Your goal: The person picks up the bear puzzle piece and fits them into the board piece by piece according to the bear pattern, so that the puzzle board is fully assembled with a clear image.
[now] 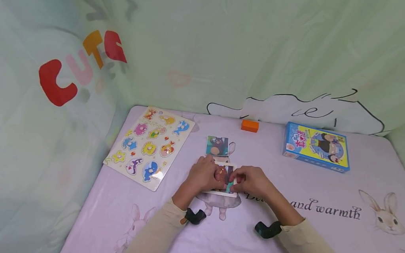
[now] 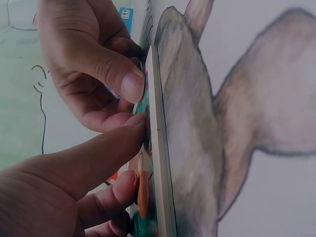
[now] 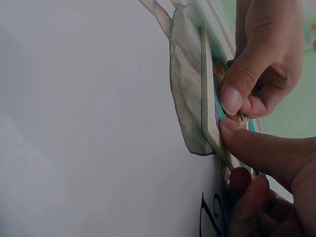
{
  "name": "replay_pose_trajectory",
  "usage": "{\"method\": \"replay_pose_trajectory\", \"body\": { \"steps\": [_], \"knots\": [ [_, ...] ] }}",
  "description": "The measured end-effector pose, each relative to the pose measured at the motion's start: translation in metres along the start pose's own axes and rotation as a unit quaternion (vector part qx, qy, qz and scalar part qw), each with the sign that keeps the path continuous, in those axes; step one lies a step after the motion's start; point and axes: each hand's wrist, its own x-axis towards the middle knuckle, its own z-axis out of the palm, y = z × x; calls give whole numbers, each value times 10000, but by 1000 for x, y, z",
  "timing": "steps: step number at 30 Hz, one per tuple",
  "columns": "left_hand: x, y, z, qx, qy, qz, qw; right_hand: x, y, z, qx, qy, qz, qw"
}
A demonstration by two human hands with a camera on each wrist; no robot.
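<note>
A small jigsaw board (image 1: 221, 193) with a pale rim and a brown bear picture lies on the table under both hands. My left hand (image 1: 202, 173) reaches over it from the left, its thumb pressing on the picture near an orange-brown part (image 2: 143, 192). From the right, my right hand (image 1: 255, 181) holds the board's right edge, thumb on a teal puzzle piece (image 1: 230, 186) and curled fingers at the rim. The two thumb tips nearly meet in both wrist views. Just behind the board is a square picture card (image 1: 217, 146) with a similar bear.
A sea-animal peg board (image 1: 168, 166) lies to the left. An orange block (image 1: 250, 126) sits at the back, and a blue and yellow game box (image 1: 316, 146) at the back right. Printed curtains (image 1: 230, 45) hang behind the pale, rabbit-printed tablecloth (image 1: 321, 247).
</note>
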Motion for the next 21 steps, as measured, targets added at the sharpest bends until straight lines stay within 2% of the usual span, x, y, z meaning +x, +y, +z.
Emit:
{"method": "replay_pose_trajectory", "body": {
  "steps": [8, 15, 18, 21],
  "knots": [
    [2, 6, 4, 167, 84, -52, 9998, -3, 0, 1, -66, 322, 143, 9994],
    [2, 6, 7, 249, 180, -38, 9995, -9, 10, -2, -198, 345, -383, 9985],
    [-1, 3, 8, -37, 290, 5, 9996, -17, 20, -9, -40, 287, -516, 9982],
    [-7, -3, -1, -721, 523, 121, 9959, -28, 30, -22, 110, 467, -582, 9971]
  ]
}}
